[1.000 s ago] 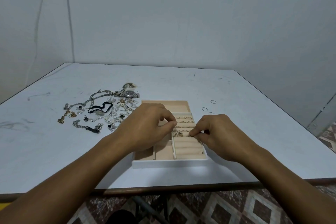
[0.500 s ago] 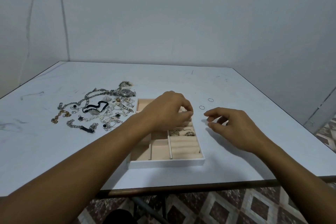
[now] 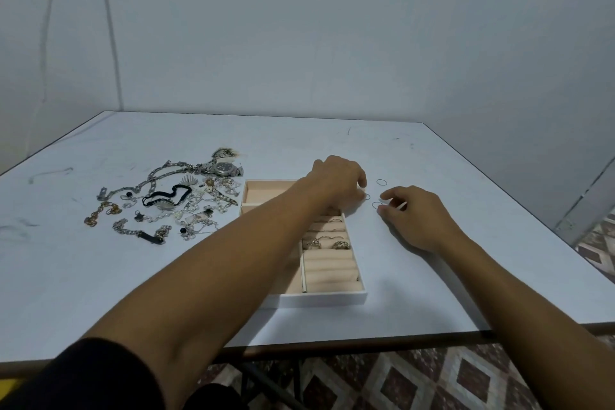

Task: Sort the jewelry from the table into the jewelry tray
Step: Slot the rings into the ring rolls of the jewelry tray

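The white jewelry tray (image 3: 316,299) with beige lining sits at the table's middle, with several rings (image 3: 341,245) in its roll slots. Right of its far corner lie three thin wire rings. My left hand (image 3: 336,183) reaches across the tray, its curled fingertips down on one thin ring (image 3: 367,197); my knuckles hide the grip. My right hand (image 3: 412,216) rests on the table, thumb and forefinger pinching the edge of another thin ring (image 3: 375,205). The third thin ring (image 3: 382,182) lies free just beyond both hands.
A tangled jewelry pile (image 3: 173,206) of chains, pearls and a black band lies left of the tray, with a metal watch (image 3: 223,168) at its far end. The table's near edge (image 3: 366,341) is close; its right edge (image 3: 519,210) runs past my right hand.
Both hands left the tray's ring rolls and moved to the far right. They now sit at the thin rings on the table beside the tray's far corner.
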Demonstrator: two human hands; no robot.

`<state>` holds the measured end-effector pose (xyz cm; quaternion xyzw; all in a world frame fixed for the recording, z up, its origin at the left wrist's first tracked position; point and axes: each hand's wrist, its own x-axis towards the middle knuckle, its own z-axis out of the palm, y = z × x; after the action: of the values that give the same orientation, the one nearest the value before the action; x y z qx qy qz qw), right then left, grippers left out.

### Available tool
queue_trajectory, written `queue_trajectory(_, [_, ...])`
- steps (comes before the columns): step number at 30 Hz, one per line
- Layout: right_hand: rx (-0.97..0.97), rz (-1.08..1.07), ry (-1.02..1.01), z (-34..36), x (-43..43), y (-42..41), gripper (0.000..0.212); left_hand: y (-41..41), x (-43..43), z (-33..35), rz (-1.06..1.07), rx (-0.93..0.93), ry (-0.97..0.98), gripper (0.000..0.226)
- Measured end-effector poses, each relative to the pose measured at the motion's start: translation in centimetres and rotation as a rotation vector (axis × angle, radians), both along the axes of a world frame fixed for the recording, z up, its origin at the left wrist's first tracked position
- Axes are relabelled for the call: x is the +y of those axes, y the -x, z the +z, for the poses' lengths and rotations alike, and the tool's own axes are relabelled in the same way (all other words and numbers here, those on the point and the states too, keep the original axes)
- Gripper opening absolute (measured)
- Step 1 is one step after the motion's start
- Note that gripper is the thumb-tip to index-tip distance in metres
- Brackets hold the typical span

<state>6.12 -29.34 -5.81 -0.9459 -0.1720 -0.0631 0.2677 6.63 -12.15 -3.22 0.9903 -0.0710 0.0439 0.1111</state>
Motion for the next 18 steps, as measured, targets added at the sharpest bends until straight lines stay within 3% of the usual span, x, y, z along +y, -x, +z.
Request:
queue_trajectory(7, [0.007,-0.019,-0.030,-0.3,0.8,-0.9,0.007,-1.2,-0.4,-0.5,-0.006,0.026,0.007,0.018])
queue_trajectory(15, [0.154,-0.067,-0.076,0.2,1.0,-1.5,0.010,-2.0,-1.5,-0.4,0.061,0.114,-0.025,0.021])
queue_trajectory(18, [0.130,-0.053,-0.098,0.4,0.6,-1.2,0.011,-1.6,-1.3,-0.2,0.016,0.063,0.028,0.010])
